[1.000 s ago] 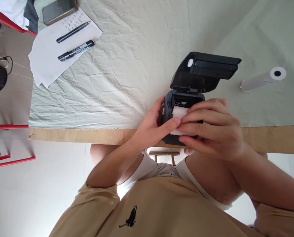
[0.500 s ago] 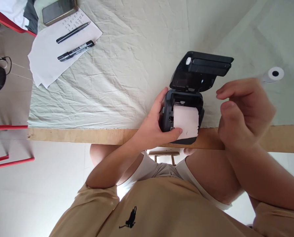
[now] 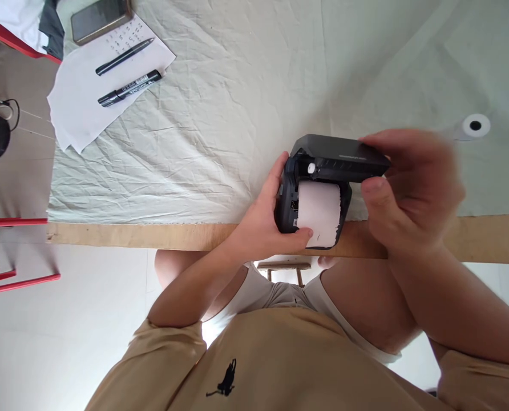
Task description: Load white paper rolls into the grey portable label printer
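Observation:
A small black printer [image 3: 283, 200] stands at the table's front edge with a white paper roll [image 3: 318, 211] inside it. Its lid [image 3: 344, 149] is tilted partway down over the rear of the roll. My left hand [image 3: 269, 220] grips the printer's left side, its thumb resting on the paper's lower left corner. The lid's right end lies between the fingers and thumb of my right hand [image 3: 412, 188], which is partly blurred by motion.
Another white roll [image 3: 476, 125] lies at the right on the cloth-covered table [image 3: 220, 114]. White sheets [image 3: 77, 108] at the left carry a pen [image 3: 125, 56], a marker [image 3: 129, 88] and part of a phone [image 3: 100, 20]. Red metal bars [image 3: 21, 283] show at the left.
The lid has swung down from nearly upright toward the paper roll. My right hand has moved left and taken hold of the lid's right end. My left hand stays on the printer.

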Demonstrator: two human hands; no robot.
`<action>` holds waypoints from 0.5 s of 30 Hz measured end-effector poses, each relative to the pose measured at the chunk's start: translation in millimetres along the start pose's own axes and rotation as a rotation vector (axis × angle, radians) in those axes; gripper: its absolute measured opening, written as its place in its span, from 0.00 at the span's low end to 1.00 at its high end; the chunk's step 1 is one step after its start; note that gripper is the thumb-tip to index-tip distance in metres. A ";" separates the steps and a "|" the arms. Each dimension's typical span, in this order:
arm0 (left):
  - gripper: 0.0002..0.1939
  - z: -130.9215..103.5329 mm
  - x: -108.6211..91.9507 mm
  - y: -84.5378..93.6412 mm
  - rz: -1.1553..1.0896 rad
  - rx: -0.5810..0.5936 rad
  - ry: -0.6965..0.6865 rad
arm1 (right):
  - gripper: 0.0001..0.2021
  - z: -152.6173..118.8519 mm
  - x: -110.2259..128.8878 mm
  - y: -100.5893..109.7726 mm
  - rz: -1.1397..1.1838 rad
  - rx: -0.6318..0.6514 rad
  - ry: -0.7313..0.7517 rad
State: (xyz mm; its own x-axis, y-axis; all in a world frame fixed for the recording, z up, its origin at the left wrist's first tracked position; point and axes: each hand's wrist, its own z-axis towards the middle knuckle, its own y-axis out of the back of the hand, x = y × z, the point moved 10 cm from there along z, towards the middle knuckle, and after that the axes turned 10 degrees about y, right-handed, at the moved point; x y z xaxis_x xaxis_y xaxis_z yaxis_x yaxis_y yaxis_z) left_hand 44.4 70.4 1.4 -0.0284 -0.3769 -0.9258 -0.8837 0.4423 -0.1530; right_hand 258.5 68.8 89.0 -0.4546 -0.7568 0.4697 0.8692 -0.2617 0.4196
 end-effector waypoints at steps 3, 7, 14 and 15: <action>0.79 0.0 0.5 -0.3 -0.021 -0.007 0.024 | 0.14 2.4 8.3 -4.7 -0.042 0.083 0.035; 0.76 -0.2 5.7 0.9 -0.024 0.009 0.023 | 0.11 -1.8 16.5 -16.6 -0.019 0.176 0.039; 0.71 -1.2 9.3 1.9 -0.083 0.065 -0.016 | 0.26 -14.1 -6.5 -21.0 0.051 0.266 -0.128; 0.69 -1.1 8.3 1.2 -0.125 0.073 -0.020 | 0.33 -17.7 -11.4 -23.5 0.074 0.308 -0.161</action>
State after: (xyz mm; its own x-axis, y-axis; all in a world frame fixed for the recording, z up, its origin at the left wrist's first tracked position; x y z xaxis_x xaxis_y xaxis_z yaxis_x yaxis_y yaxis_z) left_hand 42.6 67.0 -6.0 0.0895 -0.4166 -0.9047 -0.8436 0.4512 -0.2912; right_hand 246.7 73.0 60.0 -0.4388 -0.6561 0.6140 0.8125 0.0022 0.5830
